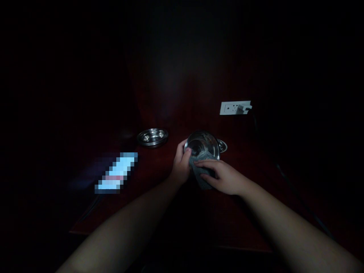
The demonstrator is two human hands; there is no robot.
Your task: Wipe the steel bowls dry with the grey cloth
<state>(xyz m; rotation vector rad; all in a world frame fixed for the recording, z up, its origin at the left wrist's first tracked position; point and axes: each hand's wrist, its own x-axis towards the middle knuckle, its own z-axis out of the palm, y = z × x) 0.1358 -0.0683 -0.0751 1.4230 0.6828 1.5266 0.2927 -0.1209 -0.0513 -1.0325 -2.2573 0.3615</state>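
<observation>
In a dark room, my left hand (181, 163) grips the near rim of a shiny steel bowl (202, 143), tilted toward me above a dark red wooden table (159, 178). My right hand (220, 175) holds a grey cloth (201, 167), which is pressed against the bowl's front edge. A second steel bowl (152, 137) sits flat on the table to the left, apart from both hands. Just behind the held bowl, another steel rim (223, 145) peeks out on the right.
A glowing blurred rectangle (116, 173) lies on the table at left. A white wall socket (235, 107) with a plug and a dark cable (280, 170) running down is at the right. Everything beyond is in darkness.
</observation>
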